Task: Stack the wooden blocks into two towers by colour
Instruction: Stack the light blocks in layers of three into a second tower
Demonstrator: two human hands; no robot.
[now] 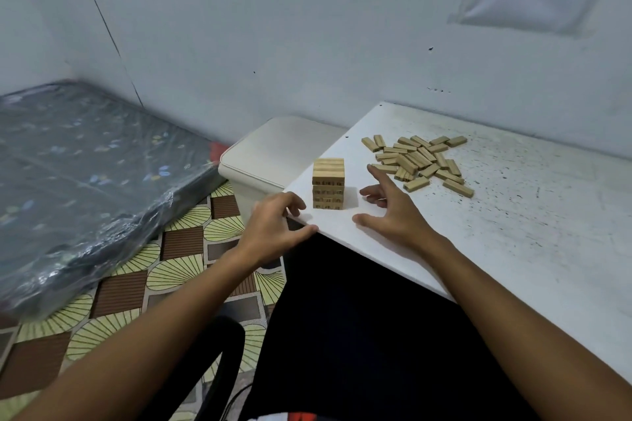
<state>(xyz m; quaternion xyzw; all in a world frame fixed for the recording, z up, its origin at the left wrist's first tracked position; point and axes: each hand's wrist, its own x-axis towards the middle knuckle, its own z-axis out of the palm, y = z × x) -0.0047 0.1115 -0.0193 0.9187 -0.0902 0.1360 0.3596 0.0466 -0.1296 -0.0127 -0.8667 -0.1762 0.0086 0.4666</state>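
One block tower (pixel 328 183) stands on the white table (pixel 513 215), close to the table's left edge and near its front corner. It has a few layers and looks straight. A pile of loose wooden blocks (pixel 419 162) lies at about 2 o'clock from the tower, a little way off. All the blocks look the same light wood colour from here, so I cannot tell two colours apart.

The left hand (pixel 277 232) is at about 7 o'clock from the tower, by the table's corner. Its fingers are softly curled and hold nothing. The right hand (pixel 393 212) is at about 4 o'clock from the tower, low over the table. Its fingers are spread out and empty, and one finger points toward the pile.

I think the person is in the middle of building the first tower and is about to fetch one more block. The next move needs the right hand to go toward 1 o'clock, pinch one block from the near side of the pile, and lay it gently on top.

The tower is close to the table edge, and a white bin (pixel 273 154) sits just past that edge at 10 o'clock. A bump could knock blocks off. There is lots of bare table at 3 o'clock, a good place for the second tower.
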